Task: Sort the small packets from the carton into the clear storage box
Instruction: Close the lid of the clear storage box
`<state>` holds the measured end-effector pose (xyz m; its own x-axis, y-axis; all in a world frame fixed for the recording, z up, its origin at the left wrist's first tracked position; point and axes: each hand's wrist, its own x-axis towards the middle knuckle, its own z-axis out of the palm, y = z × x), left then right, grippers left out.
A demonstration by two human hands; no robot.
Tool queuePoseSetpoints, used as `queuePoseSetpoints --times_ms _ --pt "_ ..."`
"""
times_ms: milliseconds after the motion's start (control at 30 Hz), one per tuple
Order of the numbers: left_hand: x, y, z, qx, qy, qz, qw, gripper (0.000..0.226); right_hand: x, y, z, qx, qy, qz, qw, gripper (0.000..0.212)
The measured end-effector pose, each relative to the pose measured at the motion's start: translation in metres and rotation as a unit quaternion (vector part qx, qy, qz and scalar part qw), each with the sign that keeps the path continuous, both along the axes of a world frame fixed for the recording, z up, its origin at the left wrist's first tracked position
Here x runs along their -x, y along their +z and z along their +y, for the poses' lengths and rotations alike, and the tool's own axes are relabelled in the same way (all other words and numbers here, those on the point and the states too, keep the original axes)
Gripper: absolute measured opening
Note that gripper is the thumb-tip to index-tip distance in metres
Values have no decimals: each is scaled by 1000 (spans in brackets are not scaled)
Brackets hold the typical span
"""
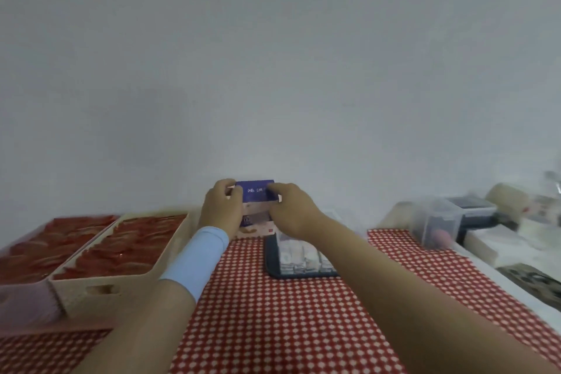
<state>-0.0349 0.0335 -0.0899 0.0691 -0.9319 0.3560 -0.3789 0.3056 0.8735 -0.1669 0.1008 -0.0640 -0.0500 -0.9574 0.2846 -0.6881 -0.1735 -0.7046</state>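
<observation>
Far centre, your left hand (217,206) and right hand (291,211) both grip the carton (256,191); packets (299,253) seem to sit in the clear storage box (272,258) just right.

carton (258,191) sides hidden behind left hand (220,209) and right hand (291,212), far-right clutter (516,206) blurred, perhaps containers, left tray (27,300) cropped by edge

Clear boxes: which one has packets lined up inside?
The central clear box, right under the right hand that grips the carton: rows of pale packets inside. The far-right clear box shows something blurred and pinkish, no rows.
</observation>
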Motion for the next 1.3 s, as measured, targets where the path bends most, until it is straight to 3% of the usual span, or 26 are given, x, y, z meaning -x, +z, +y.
queuePoseSetpoints --times_ms 133,367,767,1033,1300 --pt "51 18 26 50 -56 39 996 30 50 13 40 56 -66 -14 996 47" --pt "154 46 101 127 -133 45 982 31 145 19 114 148 -172 -42 973 37" --pt "367 6 280 73 -368 16 927 27 325 -25 329 132 -400 -35 906 41" --pt "492 -86 408 6 -499 -69 864 32 411 -124 475 50 -538 -35 841 40" --pt "552 -256 482 -184 -581 -209 765 41 446 -292 561 -108 -595 -103 790 43"
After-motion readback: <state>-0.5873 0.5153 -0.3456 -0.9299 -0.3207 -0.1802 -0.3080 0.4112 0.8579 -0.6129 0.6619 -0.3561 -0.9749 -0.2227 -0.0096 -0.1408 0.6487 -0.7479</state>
